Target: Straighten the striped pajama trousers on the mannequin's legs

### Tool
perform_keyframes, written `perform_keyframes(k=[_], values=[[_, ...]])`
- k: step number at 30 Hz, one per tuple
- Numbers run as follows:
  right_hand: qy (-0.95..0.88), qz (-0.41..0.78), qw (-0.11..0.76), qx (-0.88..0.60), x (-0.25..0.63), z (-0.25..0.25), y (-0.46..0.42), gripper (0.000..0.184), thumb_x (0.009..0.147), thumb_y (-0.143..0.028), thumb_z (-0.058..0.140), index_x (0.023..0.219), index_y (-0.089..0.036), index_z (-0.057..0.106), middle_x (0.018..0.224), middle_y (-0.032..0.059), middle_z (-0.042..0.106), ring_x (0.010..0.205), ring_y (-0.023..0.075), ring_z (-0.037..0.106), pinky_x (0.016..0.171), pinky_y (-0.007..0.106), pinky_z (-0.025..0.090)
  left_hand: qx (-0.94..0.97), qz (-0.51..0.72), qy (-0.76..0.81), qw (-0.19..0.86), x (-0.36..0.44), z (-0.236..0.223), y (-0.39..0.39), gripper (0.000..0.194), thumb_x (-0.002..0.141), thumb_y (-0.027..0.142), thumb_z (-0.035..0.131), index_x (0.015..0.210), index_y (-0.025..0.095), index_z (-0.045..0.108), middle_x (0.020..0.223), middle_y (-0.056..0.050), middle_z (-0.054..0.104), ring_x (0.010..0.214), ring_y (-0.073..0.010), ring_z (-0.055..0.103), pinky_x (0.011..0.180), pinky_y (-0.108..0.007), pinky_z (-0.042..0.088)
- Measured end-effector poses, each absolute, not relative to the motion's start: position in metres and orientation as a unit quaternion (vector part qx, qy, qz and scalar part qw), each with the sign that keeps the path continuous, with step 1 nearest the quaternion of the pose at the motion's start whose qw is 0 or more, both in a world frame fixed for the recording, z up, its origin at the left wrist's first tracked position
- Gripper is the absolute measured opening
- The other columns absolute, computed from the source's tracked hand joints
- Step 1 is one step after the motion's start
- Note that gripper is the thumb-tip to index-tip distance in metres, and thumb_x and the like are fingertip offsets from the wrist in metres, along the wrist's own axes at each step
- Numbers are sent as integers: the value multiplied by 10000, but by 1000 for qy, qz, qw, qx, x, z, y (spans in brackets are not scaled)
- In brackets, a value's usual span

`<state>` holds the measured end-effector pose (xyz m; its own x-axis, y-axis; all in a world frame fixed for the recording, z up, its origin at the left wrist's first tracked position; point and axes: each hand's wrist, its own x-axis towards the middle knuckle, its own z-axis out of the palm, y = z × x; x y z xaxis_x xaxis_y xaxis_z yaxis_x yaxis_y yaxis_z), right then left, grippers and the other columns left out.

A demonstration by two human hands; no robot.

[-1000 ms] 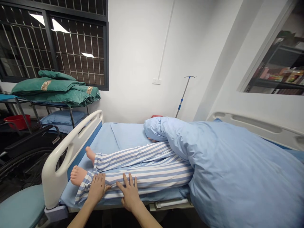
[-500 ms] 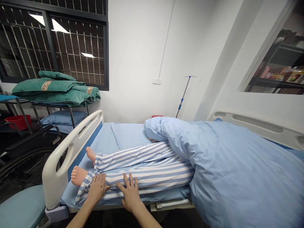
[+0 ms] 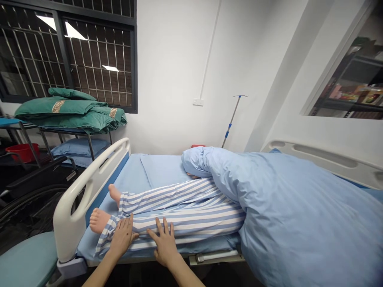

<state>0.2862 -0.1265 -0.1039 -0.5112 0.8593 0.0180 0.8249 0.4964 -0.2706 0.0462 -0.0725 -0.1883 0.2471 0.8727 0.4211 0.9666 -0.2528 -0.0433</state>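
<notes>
Two legs in blue-and-white striped trousers [image 3: 191, 223] lie stretched along the bed, their smooth, doll-like bare feet [image 3: 99, 220] pointing left. My left hand [image 3: 123, 238] rests on the near trouser leg around the lower shin, just above the ankle, fingers extended. Farther up the same leg lies my right hand [image 3: 165, 244], palm down with fingers spread. Neither hand grips anything. A light blue quilt [image 3: 287, 207] is bunched over the thighs and covers the upper body on the right. Part of a hand shows under its far edge.
A white footboard [image 3: 67, 215] stands at the left end and a headboard [image 3: 323, 155] at the right. Left of the bed are a wheelchair [image 3: 38, 183], a teal stool [image 3: 30, 259] and folded green bedding [image 3: 74, 113]. An IV pole [image 3: 231, 121] rises behind the bed.
The fingertips of my left hand sit very slightly higher on the trouser leg. My right hand, the legs and the quilt look unmoved.
</notes>
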Motion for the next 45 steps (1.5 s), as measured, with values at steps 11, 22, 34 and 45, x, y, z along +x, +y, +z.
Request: perform_keyframes(k=[11,22,34,45], values=[[-861,114,75,-491,285,-104,-127,720,758,-431,560,1363,-443,172,1486,-23,-110,1339,348,-80,1033,609,4,-778,-130,-601,131,50,-183,-75,553,778,494,479,1174,114,539,1186,-148,565,1120,-287,475,1009,-436,294],[-861,106,79,-491,285,-104,-128,717,759,-419,553,1366,-434,172,1486,-25,-118,1339,354,-78,1033,605,3,-776,-100,-612,112,52,-177,-74,504,804,444,439,1182,126,536,1202,-148,559,1142,-294,462,1009,-451,268],[-771,62,76,-630,365,-113,-113,718,749,-312,467,1399,-333,164,1484,21,149,1352,280,81,1058,457,100,-785,-54,-616,51,51,-156,-67,745,792,650,214,1191,110,537,1197,-166,557,1109,-299,476,969,-430,261],[-654,45,34,-755,508,-116,-106,733,670,-248,410,1382,-306,249,1486,-23,116,1361,232,43,1002,448,224,-772,-32,-629,80,54,-163,-65,717,753,635,372,1201,97,529,1206,-178,550,1116,-308,477,975,-426,270]])
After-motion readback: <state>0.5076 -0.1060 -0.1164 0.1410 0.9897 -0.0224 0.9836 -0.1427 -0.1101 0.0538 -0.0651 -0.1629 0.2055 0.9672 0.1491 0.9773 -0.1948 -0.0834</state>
